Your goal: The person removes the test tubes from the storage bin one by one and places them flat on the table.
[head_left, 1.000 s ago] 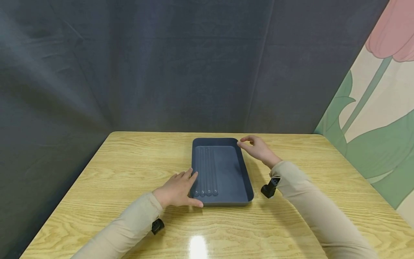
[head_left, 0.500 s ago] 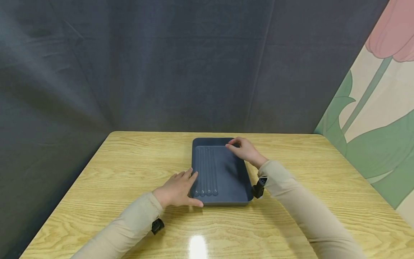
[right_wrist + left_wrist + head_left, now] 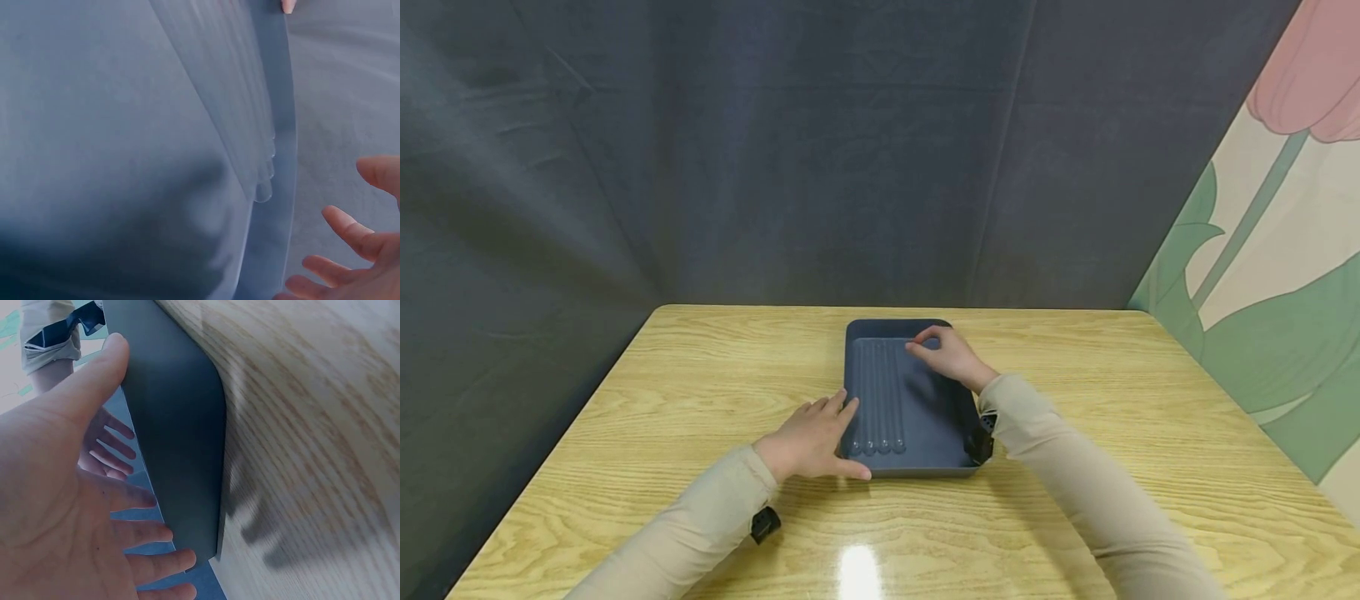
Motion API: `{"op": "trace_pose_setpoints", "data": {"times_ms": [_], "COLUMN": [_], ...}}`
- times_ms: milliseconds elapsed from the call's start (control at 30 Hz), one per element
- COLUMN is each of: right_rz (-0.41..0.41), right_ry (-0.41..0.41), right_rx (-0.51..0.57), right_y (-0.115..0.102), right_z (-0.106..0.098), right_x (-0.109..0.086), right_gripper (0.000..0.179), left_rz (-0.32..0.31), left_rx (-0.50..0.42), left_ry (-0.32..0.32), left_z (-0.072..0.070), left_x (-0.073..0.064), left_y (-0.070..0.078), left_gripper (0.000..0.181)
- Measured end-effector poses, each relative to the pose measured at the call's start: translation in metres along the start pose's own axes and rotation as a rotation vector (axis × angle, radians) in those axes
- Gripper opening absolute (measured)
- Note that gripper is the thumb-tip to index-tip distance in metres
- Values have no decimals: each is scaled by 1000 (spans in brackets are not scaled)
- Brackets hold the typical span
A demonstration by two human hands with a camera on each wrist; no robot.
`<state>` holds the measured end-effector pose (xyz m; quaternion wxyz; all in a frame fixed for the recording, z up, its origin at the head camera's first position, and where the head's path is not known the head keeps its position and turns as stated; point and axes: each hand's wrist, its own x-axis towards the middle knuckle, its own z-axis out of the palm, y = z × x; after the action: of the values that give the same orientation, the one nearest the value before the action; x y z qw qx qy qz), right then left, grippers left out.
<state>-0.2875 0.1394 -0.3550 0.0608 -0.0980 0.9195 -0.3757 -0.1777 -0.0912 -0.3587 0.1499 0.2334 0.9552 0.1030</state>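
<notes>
A dark blue-grey tray (image 3: 925,472) sits on the table in the head view. Several clear tubes with rounded ends (image 3: 877,400) lie side by side along its left half, lengthwise. My left hand (image 3: 811,437) rests at the tray's near left corner, fingers spread along the rim; in the left wrist view its fingers lie along the outer wall (image 3: 175,425). Over the far part of the tray hovers my right hand (image 3: 951,354), with thumb and index finger bent. The right wrist view shows its fingers apart, nothing between them, close to the tubes' far ends (image 3: 261,187).
The wooden tabletop (image 3: 722,375) spreads around the tray. A dark cloth (image 3: 850,167) hangs behind and to the left. A painted flower wall (image 3: 1285,333) stands on the right. Black wrist cameras (image 3: 765,525) sit under both sleeves.
My right hand has moved left from beside the tray's far right corner to above its inside, near the tubes' far ends. The left hand and the tray have stayed put.
</notes>
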Motion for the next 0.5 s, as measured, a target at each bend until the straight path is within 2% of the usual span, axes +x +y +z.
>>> {"op": "trace_pose_setpoints", "data": {"times_ms": [333,500], "right_rz": [29,19], "right_ry": [-11,1], "right_rx": [-5,-37], "right_y": [1,3], "right_z": [14,23], "right_x": [4,8], "right_gripper": [42,39], "left_rz": [-7,-4], "left_rx": [7,10], "left_ry": [-4,-3], "left_z": [0,0], "left_x": [0,0], "left_y": [1,0], "left_gripper": [98,99]}}
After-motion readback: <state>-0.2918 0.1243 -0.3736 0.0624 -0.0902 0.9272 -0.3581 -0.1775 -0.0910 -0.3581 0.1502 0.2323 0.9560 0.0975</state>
